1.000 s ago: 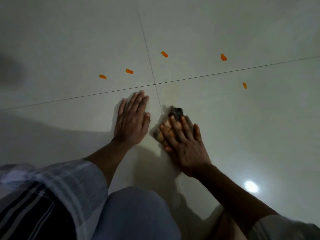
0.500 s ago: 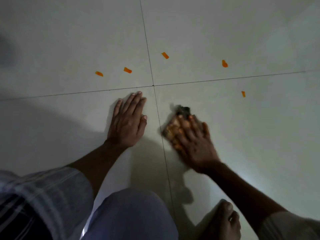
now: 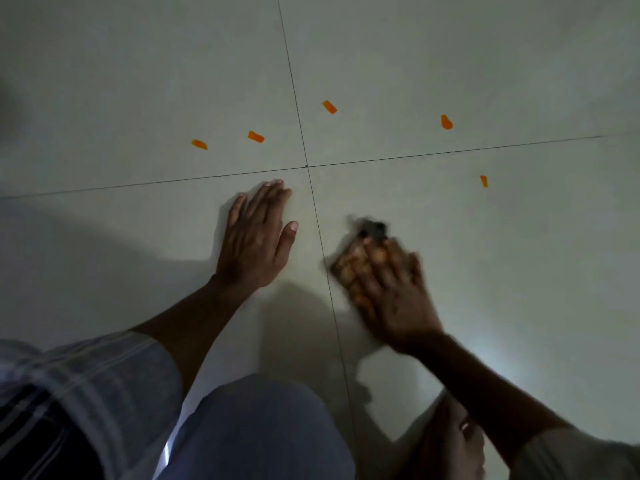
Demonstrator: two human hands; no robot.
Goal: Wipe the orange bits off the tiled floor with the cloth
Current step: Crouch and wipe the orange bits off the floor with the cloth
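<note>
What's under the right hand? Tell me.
The cloth lies under the right hand, pressed to the floor. Its orange-brown left edge and dark tip show; anything beneath it is hidden.

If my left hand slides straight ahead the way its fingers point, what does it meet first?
Probably nothing: the left hand would cross the grout line onto bare tile, passing right of the nearest orange bit, though narrowly.
</note>
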